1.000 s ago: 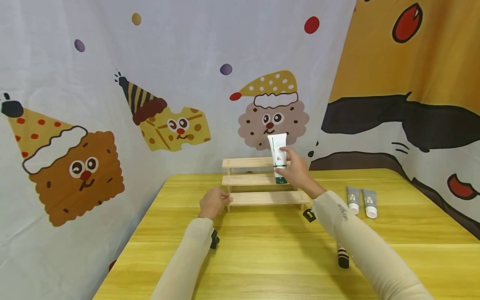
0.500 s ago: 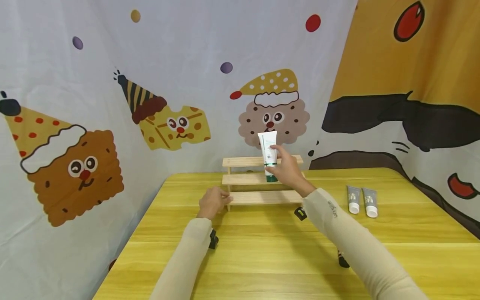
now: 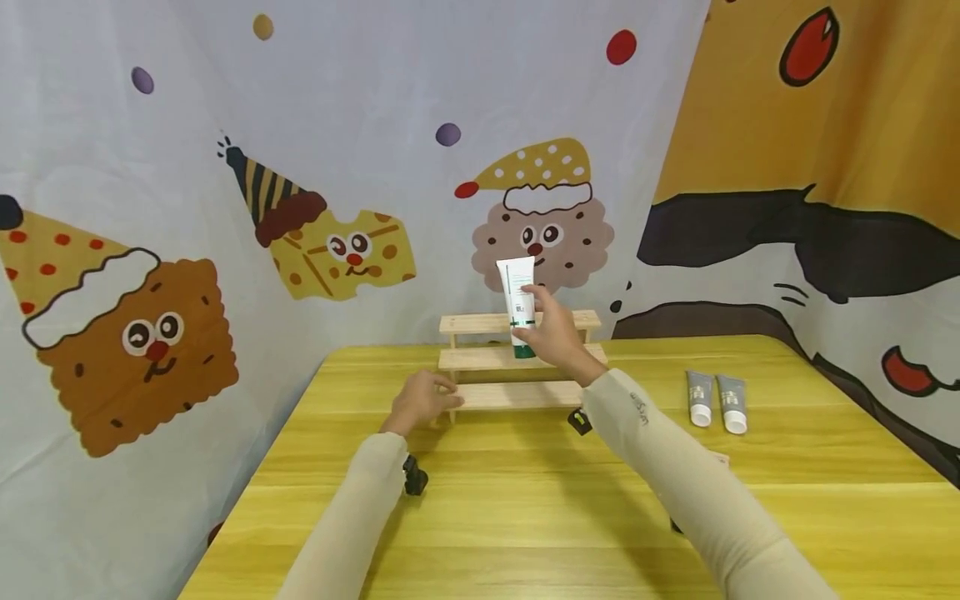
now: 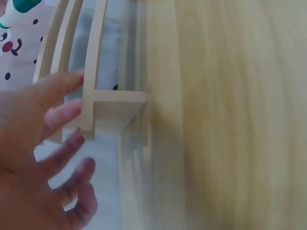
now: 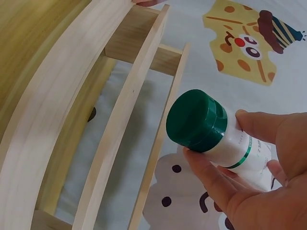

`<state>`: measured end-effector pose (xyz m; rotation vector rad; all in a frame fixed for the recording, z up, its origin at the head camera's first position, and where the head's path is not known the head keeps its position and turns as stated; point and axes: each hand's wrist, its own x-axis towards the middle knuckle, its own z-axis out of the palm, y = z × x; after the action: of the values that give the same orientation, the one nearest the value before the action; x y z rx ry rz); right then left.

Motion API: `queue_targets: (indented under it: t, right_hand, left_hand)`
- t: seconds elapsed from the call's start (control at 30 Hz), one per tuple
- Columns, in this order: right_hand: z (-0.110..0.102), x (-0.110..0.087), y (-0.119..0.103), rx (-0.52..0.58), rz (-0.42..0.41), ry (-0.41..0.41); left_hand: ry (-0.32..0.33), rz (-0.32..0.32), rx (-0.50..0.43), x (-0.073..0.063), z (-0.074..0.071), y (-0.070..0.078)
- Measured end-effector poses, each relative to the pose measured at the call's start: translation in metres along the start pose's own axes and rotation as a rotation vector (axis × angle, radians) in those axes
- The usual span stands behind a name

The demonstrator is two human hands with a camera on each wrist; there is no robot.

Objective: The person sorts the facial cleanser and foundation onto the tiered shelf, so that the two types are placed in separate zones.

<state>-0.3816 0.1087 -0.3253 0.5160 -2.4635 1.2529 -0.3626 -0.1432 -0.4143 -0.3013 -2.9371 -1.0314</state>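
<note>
My right hand point(image 3: 555, 332) grips a white tube point(image 5: 240, 148) with a green cap, thumb on one side and fingers on the other. The tube is upright, cap down, in front of the upper tiers of a three-tier wooden rack point(image 3: 517, 395) in the head view. From the right wrist view the green cap point(image 5: 196, 120) is apart from the boards. My left hand point(image 3: 420, 402) is at the left end of the lowest tier. In the left wrist view its fingertips point(image 4: 76, 76) meet or nearly meet the board's end, fingers loosely bent and spread.
Two grey tubes point(image 3: 733, 407) with white caps lie on the table point(image 3: 480, 517) at the right. Something mostly hidden lies under my right forearm point(image 3: 675, 475). Black devices are strapped at both wrists. A printed cloth point(image 3: 375, 100) hangs behind the table.
My right hand has carried the white tube leftward along the rack. My left hand stays by the rack's left end, its fingers a little looser and more spread. The view has shifted slightly.
</note>
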Motion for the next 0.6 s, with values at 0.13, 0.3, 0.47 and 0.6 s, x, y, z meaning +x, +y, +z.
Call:
queue_targets:
  t: [0.13,0.3,0.47,0.6]
  right_hand:
    - [0.005,0.003,-0.001,0.011,0.0,0.015]
    - [0.009,0.005,0.0,0.054,-0.02,0.04]
    - [0.012,0.009,0.0,0.104,-0.041,0.03]
    - [0.016,0.013,-0.002,0.13,-0.043,0.033]
  left_hand:
    - [-0.022,0.06,-0.065,-0.001,0.002,-0.005]
    - [-0.048,0.089,-0.135,-0.002,0.006,-0.01]
    - [-0.029,0.081,-0.149,-0.002,0.007,-0.014]
    - [0.005,0.066,-0.183,0.0,0.009,-0.014]
